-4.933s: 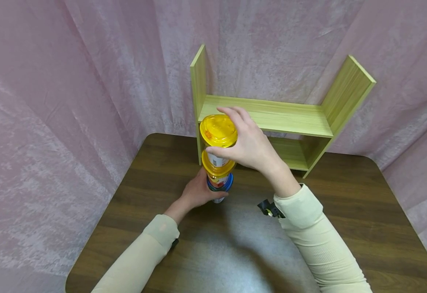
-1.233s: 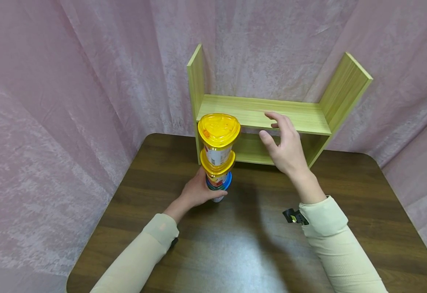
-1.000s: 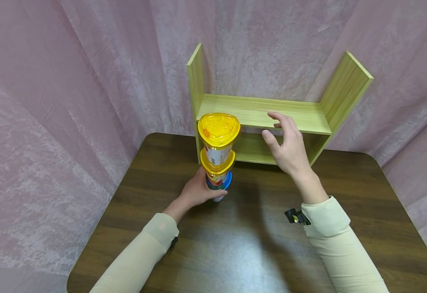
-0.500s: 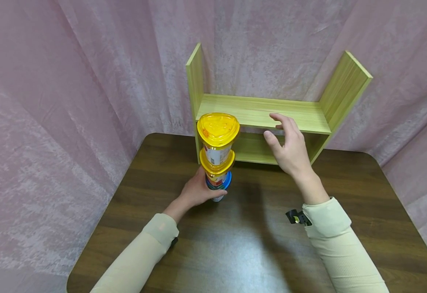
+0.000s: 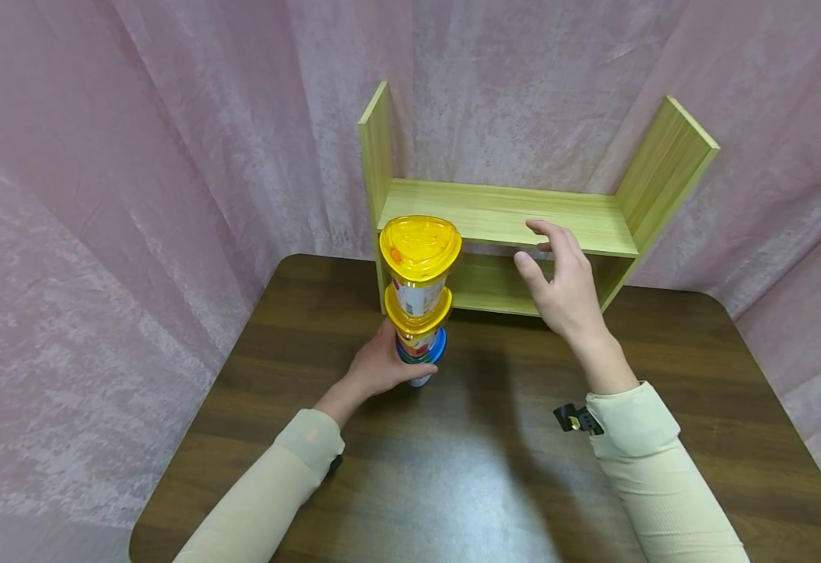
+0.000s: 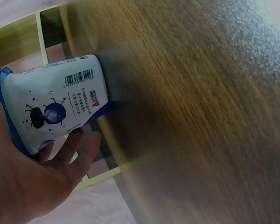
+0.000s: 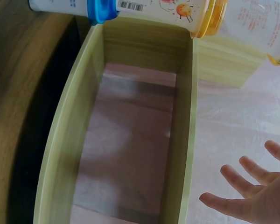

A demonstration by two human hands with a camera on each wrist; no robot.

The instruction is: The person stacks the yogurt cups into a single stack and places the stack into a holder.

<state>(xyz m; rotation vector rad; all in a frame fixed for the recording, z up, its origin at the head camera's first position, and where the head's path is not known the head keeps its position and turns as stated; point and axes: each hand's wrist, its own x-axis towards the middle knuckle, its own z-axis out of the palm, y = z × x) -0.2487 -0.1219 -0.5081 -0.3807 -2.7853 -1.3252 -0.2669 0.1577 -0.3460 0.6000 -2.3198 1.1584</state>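
Blue-rimmed, the bottom cup (image 5: 421,361) of a three-cup stack (image 5: 417,293) on the wooden table (image 5: 509,469) sits in the left hand's (image 5: 375,367) curled grip. The right hand (image 5: 565,285) hovers empty, fingers loosely spread, before the green shelf (image 5: 509,215).

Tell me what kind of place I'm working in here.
Probably a staged recording booth, not a home: pink curtain all around, one dark wood table, a bare green shelf unit, and a stack of cups steadied by the left hand.
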